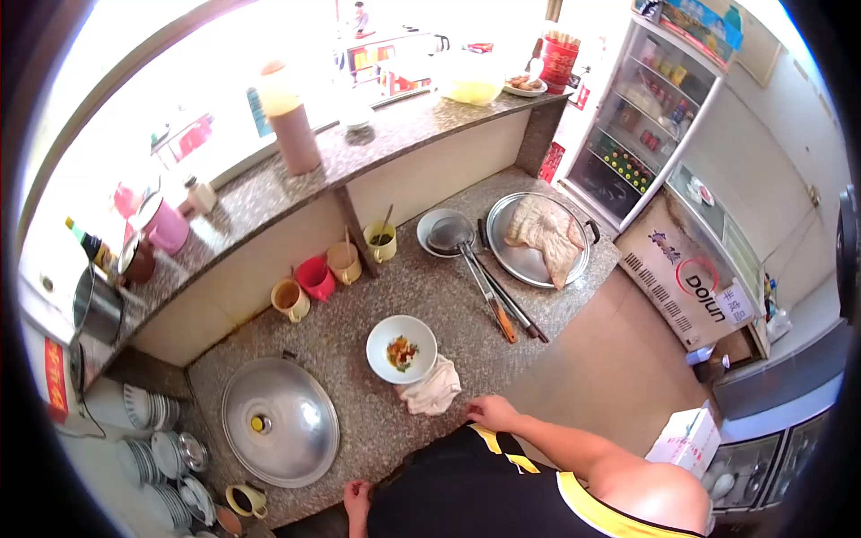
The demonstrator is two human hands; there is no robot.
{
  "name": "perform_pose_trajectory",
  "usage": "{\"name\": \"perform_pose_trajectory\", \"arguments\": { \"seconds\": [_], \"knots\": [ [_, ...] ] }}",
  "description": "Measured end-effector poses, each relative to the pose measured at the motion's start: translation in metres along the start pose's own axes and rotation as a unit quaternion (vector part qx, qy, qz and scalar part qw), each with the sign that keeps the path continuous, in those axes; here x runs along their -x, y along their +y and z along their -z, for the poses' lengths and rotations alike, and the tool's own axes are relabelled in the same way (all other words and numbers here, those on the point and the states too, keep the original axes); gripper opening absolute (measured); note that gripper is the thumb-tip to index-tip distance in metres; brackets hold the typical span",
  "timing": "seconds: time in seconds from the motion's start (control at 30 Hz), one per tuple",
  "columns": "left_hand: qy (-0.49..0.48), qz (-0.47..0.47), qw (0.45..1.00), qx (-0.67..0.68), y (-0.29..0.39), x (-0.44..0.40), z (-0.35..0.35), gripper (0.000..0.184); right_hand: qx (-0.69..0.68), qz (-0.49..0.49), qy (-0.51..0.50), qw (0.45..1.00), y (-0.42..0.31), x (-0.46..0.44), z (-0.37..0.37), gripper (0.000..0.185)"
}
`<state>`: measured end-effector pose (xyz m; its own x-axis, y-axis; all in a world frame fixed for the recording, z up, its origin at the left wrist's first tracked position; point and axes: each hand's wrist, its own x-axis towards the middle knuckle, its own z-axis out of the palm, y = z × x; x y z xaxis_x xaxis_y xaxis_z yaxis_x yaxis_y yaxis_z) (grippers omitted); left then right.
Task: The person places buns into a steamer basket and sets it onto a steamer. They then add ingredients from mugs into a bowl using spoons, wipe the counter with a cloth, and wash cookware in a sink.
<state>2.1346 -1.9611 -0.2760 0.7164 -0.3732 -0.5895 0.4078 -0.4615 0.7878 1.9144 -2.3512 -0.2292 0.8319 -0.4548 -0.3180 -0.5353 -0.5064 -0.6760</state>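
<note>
My left hand point(357, 498) is at the counter's front edge, fingers loosely curled, with nothing visible in it. Nearest to it is a large round metal lid point(300, 426) with a yellow knob. On the same edge rests my right hand point(491, 412), its fingers bent in and no object showing. Just beyond it lies a crumpled pale cloth point(434, 389), touching a white bowl point(423, 334). Chopped red, green and yellowish seasonings sit in the bowl's bottom. Both hands are apart from the bowl and cloth.
Along the back stand cups point(289, 301) with spoons. A metal tray point(511, 262) carries flat pale meat, beside a strainer point(451, 235) and tongs point(489, 296). A raised ledge point(242, 199) holds bottles. Stacked plates point(134, 462) are left; a fridge point(641, 117) stands right.
</note>
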Motion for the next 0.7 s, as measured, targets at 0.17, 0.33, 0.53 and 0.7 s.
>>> {"name": "perform_pose_trajectory", "arguments": {
  "seconds": [0.17, 0.33, 0.53, 0.7],
  "knots": [
    [-0.027, 0.004, 0.999, -0.034, 0.045, -0.026, -0.026, 0.006, -0.080, -0.103, 0.162, 0.978, 0.050, -0.014, 0.003, 0.018],
    [-0.036, -0.037, 0.997, -0.052, 0.100, -0.065, -0.063, 0.010, -0.123, -0.129, 0.216, 0.960, 0.069, -0.035, 0.020, 0.017],
    [-0.033, -0.021, 0.996, -0.077, 0.133, -0.082, -0.093, 0.013, -0.102, -0.120, 0.265, 0.951, 0.079, -0.056, 0.045, 0.017],
    [-0.084, 0.016, 0.975, -0.206, 0.079, -0.104, -0.071, 0.024, -0.100, -0.092, 0.245, 0.960, 0.087, -0.084, 0.061, 0.022]
  ]
}}
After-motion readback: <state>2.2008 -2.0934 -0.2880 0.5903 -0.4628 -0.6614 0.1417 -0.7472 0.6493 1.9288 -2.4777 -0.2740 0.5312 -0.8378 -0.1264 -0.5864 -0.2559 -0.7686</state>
